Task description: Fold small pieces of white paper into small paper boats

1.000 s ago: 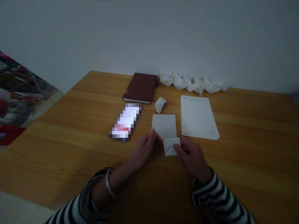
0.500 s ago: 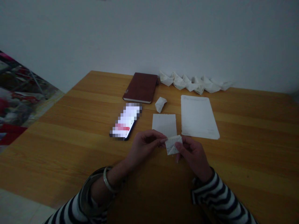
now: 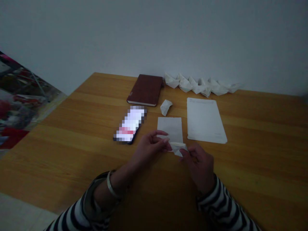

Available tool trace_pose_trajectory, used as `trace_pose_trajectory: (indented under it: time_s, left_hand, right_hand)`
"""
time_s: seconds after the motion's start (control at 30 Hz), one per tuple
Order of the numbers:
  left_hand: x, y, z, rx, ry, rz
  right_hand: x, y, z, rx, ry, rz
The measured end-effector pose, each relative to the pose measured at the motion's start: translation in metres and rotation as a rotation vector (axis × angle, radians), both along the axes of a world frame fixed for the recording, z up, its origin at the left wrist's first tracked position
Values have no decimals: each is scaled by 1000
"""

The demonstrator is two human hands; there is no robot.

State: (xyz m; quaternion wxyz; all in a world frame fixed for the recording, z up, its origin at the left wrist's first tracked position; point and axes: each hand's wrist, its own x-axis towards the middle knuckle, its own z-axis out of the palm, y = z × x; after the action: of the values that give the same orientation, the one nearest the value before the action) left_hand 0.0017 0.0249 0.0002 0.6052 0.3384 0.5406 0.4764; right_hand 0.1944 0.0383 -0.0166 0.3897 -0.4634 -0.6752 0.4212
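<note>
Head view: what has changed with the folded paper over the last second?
The folded paper has turned from showing its broad face to nearly edge-on, and it now sits closer to the small sheet. The left hand and right hand both pinch it. The notebook and paper boats stayed put.

What we've got here is a small folded white paper, creased into a narrow pointed shape, pinched between our left hand and right hand, just over the bottom edge of a flat paper sheet.
</note>
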Motion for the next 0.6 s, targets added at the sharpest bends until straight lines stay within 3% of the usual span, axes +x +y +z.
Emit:
trace_pose_trajectory:
  time_s: [0.13,0.23,0.6]
  left_hand:
    - [-12,3,-1,-55,1,-247]
    - [-18,5,1,-39,35,-359]
    - [-18,5,12,23,106,-448]
  right_hand:
    - [1,4,0,2,-28,49]
    - [2,6,1,-51,-29,76]
    - [6,12,-3,-274,113,131]
